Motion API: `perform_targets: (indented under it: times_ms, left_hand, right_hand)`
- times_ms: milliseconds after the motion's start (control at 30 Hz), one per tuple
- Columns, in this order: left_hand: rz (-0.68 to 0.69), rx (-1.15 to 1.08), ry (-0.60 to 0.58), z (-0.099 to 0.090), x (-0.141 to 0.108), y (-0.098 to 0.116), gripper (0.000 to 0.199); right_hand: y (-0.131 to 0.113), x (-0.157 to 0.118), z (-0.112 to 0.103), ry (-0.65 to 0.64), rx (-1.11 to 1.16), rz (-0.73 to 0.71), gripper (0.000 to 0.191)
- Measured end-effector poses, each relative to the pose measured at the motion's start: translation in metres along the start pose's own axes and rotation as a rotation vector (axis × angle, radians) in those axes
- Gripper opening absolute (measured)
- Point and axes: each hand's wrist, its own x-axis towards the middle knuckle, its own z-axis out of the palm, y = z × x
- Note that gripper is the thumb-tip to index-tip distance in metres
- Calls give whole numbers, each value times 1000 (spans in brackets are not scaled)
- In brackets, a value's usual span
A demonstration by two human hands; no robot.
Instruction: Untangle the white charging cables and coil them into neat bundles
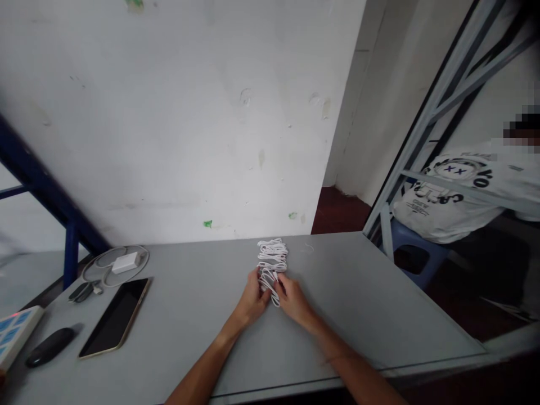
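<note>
Both hands meet at a coiled white cable (270, 277) near the middle of the grey table (189, 337). My left hand (252, 298) grips the coil's left side, fingers closed on it. From the right, my right hand (293, 298) pinches the same coil near what looks like its plug end. Just beyond the hands lie several more bundled white cables (273, 249) in a row, running away toward the wall. The fingertips are partly hidden by the coil.
At the left lie a tablet (116, 318), a black mouse (50, 346), a white charger (125, 262) with looped cable, a small dark device (81, 291) and a power strip (17, 332). A white wall (189, 124) stands behind. A person (455, 191) sits beyond the right frame.
</note>
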Motion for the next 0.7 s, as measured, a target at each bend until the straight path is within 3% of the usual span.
perform_targets:
  times_ms: [100,200,433,700]
  left_hand:
    - [-135,-16,47,1,3,0,74]
    - [-200,9,131,-2,6,1,59]
    - [-193,-6,293,-7,9,0,45]
    - [-209,-32,315,-10,9,3,47]
  right_hand:
    - [0,-2,2,-56,159,130,9]
    - [2,-2,6,-94,382,256,10]
    - [9,0,13,-30,553,376,29]
    - [14,6,10,43,710,466,41]
